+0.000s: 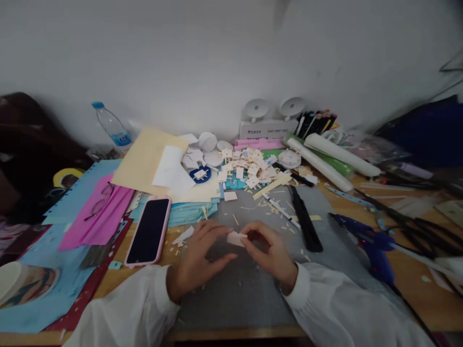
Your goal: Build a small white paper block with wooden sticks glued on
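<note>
Over the grey cutting mat (231, 308), my right hand (265, 248) pinches a small pale rectangular piece (237, 238), perhaps card or foam, between thumb and fingertips. My left hand (202, 255) reaches in from the other side with its thumb spread away from its fingers. Its index fingertip is at the piece's left end; whether it touches cannot be made out. Beyond my hands lies a heap of small cream cut pieces (253, 168), several with thin strips attached. Thin scraps are scattered on the mat, and a black utility knife (306, 219) lies to the right.
A pink-cased phone (149, 231) lies left of the mat. A blue glue gun (369, 241) and black scissors (415, 226) are on the right. Further out are a paper cup (27, 284), glasses (101, 200) on pink sheets, a water bottle (112, 125) and white rolls (318, 164).
</note>
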A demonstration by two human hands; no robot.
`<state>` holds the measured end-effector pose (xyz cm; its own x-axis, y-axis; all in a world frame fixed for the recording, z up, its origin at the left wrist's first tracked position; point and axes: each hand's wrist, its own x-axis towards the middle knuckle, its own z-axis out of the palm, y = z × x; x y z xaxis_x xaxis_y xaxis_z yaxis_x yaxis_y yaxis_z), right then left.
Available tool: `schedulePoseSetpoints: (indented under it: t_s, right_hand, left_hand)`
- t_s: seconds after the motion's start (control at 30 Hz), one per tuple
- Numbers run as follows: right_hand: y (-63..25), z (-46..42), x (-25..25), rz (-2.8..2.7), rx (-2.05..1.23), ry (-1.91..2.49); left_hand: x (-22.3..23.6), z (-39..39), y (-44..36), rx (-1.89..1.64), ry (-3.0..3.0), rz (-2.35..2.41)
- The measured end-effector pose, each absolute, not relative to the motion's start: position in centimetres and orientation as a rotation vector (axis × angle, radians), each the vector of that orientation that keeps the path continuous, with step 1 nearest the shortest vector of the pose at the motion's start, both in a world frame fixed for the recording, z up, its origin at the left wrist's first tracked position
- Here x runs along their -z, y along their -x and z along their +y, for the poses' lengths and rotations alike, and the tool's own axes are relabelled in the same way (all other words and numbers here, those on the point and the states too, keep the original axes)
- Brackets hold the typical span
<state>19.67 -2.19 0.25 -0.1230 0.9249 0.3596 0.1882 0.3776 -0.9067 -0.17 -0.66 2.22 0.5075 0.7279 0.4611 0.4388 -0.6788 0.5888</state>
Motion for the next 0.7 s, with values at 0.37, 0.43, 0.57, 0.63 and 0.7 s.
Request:
schedulePoseSetpoints:
  t_s: [0.37, 0.43, 0.57, 0.63, 0.7]
  right_hand:
    - [-19.6, -1.5, 0.3, -1.427, -0.980, 1.012]
    - [-19.8, -1.3, 0.2, -1.383, -0.985, 1.021]
    - [-20.0, -1.1, 0.0, -1.345, -1.004, 1.040]
    - [-20.0, -1.1, -0.1, -1.347, -1.005, 1.053]
    - [-20.0, -1.2, 0.0, -1.357, -1.000, 1.069]
  left_hand:
    - [-4.4, -1.1, 1.0, -0.844, -2.672, 1.202]
    - [-4.6, -0.9, 1.2, -0.806, -2.670, 1.239]
    - [-4.2, 0.2, 1.1, -0.685, -2.646, 1.306]
    - [-3.8, 0.7, 0.7, -0.647, -2.634, 1.317]
    - [-3.4, 1.1, 0.1, -0.629, -2.632, 1.299]
